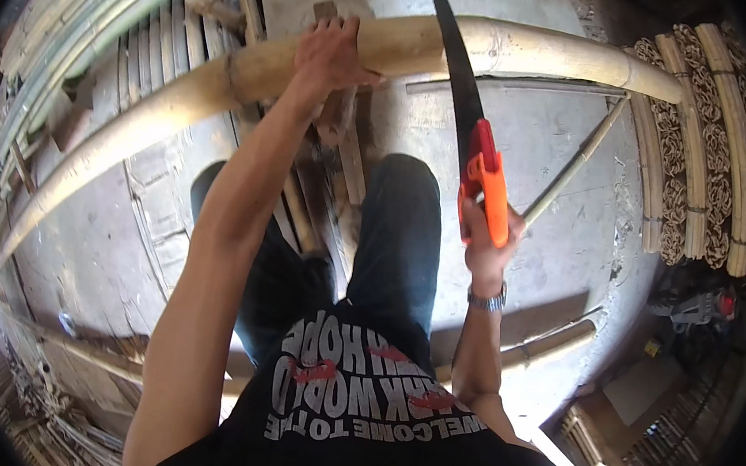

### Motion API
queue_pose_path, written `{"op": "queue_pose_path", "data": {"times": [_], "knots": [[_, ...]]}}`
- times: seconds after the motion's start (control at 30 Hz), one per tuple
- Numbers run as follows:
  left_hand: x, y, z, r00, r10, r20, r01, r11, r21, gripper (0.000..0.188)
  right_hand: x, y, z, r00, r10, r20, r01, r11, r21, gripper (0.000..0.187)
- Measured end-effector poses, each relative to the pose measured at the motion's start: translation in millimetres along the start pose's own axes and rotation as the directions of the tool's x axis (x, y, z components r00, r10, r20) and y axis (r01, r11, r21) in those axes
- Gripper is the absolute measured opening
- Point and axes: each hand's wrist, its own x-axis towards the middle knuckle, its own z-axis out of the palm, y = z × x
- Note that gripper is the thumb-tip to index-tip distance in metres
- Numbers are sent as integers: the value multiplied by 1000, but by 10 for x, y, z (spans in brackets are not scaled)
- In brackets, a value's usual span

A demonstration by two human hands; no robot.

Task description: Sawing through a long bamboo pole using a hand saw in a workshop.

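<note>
A thick bamboo pole [163,95] runs across the far side in front of me, bending with the lens. My left hand [331,54] is pressed over the top of it, thumb spread to the right, fingers curled over its far side. In my right hand [488,239] I grip the orange handle of a hand saw [465,95]. Its dark blade points away from me and crosses the pole to the right of my left hand. Whether the teeth touch the bamboo cannot be told. Beneath the pole, by my left hand, is a wooden support [334,123].
Bundled bamboo slats with coiled strips [700,146] stand at the right. More bamboo poles [97,40] lie stacked at the far left. A thin stick [579,158] slants near the saw. Another pole [549,346] lies on the floor [523,144] beside me.
</note>
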Motion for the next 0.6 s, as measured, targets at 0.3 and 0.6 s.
{"op": "queue_pose_path", "data": {"times": [0.3, 0.6], "knots": [[235, -41, 115, 984, 96, -147, -83, 993, 89, 97, -870, 339, -734, 913, 111, -392, 61, 914, 401, 23], [54, -25, 98, 984, 85, -156, -67, 991, 116, 110, -1089, 141, -854, 998, 67, -10, -65, 992, 110, 8]]}}
